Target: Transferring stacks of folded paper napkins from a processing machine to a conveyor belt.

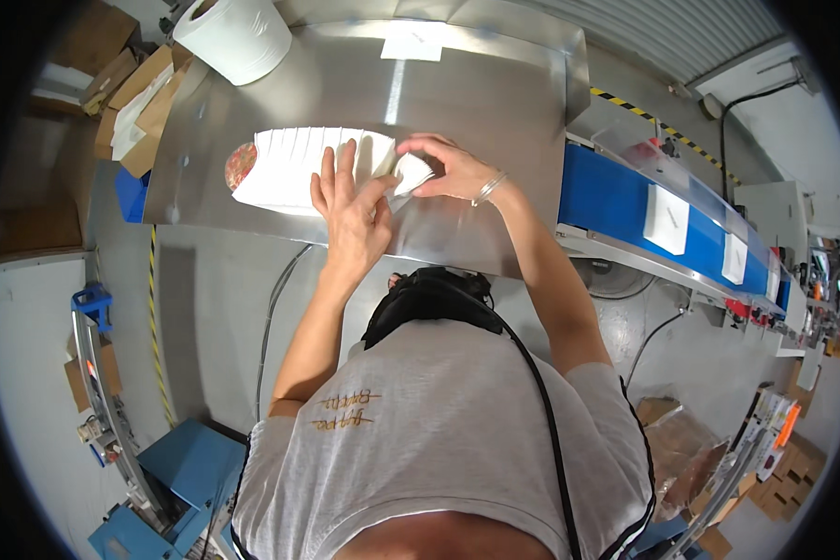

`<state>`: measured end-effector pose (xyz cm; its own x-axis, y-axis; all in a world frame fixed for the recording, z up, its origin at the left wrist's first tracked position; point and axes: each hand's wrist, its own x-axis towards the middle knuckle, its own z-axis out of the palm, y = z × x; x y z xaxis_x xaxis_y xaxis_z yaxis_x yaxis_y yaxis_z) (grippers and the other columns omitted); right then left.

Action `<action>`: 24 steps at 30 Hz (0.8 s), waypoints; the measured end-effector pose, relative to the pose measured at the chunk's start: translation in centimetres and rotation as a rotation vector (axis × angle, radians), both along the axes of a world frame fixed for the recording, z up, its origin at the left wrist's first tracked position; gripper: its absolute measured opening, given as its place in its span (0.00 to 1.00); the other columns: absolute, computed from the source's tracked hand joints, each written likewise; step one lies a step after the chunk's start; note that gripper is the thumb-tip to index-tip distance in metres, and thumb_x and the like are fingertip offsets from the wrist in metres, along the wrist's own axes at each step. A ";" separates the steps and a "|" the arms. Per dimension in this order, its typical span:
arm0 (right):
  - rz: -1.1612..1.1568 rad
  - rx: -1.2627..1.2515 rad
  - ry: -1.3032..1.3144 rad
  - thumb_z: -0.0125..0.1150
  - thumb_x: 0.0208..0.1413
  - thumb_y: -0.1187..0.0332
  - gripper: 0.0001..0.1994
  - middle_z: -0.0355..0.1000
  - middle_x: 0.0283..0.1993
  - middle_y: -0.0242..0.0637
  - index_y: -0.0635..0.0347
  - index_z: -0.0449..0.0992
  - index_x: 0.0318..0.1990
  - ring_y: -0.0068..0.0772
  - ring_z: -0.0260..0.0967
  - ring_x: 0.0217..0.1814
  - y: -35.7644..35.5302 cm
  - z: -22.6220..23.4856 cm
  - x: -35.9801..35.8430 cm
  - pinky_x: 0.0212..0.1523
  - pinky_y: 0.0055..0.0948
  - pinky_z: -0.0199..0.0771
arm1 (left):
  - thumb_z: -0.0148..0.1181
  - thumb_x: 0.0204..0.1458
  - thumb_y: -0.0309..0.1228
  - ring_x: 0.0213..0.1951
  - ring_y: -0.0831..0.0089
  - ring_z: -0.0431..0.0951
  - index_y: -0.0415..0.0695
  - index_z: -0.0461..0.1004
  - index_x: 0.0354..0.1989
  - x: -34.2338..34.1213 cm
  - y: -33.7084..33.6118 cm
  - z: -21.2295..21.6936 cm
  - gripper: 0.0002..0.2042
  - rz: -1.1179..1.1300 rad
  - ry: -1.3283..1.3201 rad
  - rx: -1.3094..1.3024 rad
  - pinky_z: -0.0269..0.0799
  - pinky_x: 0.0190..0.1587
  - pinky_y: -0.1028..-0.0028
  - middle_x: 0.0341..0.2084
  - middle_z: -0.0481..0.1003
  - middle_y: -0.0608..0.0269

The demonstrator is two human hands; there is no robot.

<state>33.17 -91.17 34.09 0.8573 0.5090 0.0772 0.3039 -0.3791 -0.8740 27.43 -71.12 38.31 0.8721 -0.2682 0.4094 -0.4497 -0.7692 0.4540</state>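
Observation:
A long row of overlapping white folded sheets (285,173) lies on the metal table. Its left end rests against a round, red-patterned piece (241,167). My left hand (353,215) lies over the right part of the row, fingers stretched and spread, with its thumb and forefinger near the end sheet. At the right end, my right hand (453,170) curls thumb and fingers around a small white folded sheet (411,174). What lies beneath my left palm is hidden.
A large white roll (232,39) stands at the table's far left, beside open cardboard boxes (145,107). One flat white sheet (413,41) lies at the back edge. To the right, a blue conveyor belt (607,191) carries several white folded sheets (666,219).

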 end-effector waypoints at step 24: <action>-0.812 -0.302 -0.178 0.68 0.43 0.64 0.25 0.71 0.46 0.44 0.58 0.69 0.50 0.45 0.69 0.49 -14.8 -3.1 -4.2 0.47 0.35 0.70 | 0.56 0.41 0.18 0.60 0.46 0.55 0.47 0.77 0.39 1.1 1.6 -1.1 0.16 0.113 -0.102 -0.040 0.44 0.61 0.51 0.55 0.62 0.49</action>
<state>29.00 -106.01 31.01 0.9510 -0.2315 0.2048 -0.0374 -0.7439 -0.6672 28.51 -69.52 37.22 0.8492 -0.1522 0.5056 -0.4065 -0.7995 0.4422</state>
